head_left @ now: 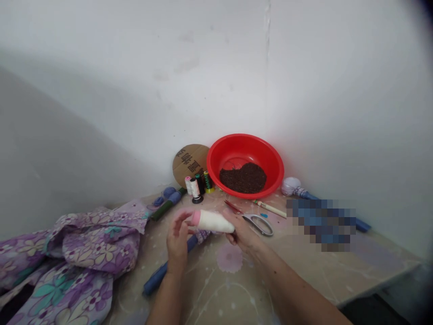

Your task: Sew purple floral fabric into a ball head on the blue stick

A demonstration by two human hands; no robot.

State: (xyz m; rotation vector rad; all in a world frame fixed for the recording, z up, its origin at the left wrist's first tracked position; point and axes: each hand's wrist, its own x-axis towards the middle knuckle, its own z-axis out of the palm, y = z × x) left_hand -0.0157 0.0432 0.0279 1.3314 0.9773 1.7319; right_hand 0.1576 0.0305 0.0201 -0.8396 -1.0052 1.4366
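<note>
A cone spool of white thread (212, 221) with a pink end lies sideways between both my hands above the table. My left hand (178, 239) has its fingers curled at the pink end of the spool. My right hand (241, 232) grips the other, wider end. Just behind my right hand, a pair of scissors (254, 219) with grey handles lies on the table.
A red basin (270, 155) with dark grains stands in the corner. Small thread spools (196, 187) and a round cardboard disc (187, 160) are beside it. Purple flowered cloth (88, 243) is heaped at left. Blue padded rods (158, 275) lie on the patterned table (304, 280).
</note>
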